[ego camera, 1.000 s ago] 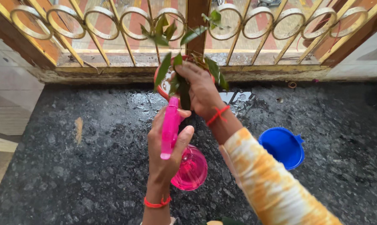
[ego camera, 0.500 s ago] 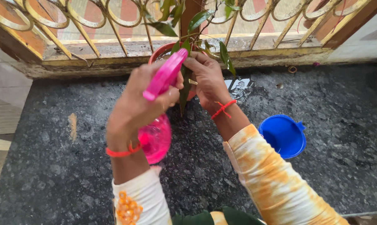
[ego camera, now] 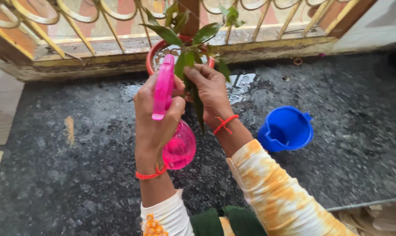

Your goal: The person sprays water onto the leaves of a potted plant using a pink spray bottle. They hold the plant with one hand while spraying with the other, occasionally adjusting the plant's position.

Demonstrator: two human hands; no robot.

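Near the back edge of the dark speckled floor (ego camera: pixel 75 183), by the yellow grille (ego camera: pixel 88 19), stood a red pot (ego camera: pixel 153 54) with a leafy green plant (ego camera: pixel 187 48). Left hand (ego camera: pixel 154 116) gripped a pink translucent spray bottle (ego camera: pixel 174 126), round-bodied, nozzle aimed at the plant. Right hand (ego camera: pixel 211 89) pinched a long leaf (ego camera: pixel 199 107). Blue mug (ego camera: pixel 286 129) sat well apart, toward the right edge.

Left hand (ego camera: pixel 152 118) gripping pink spray bottle (ego camera: pixel 174 131), right hand (ego camera: pixel 211 89) holding potted plant's leaves (ego camera: pixel 187 59), blue cup (ego camera: pixel 286 129) nearby
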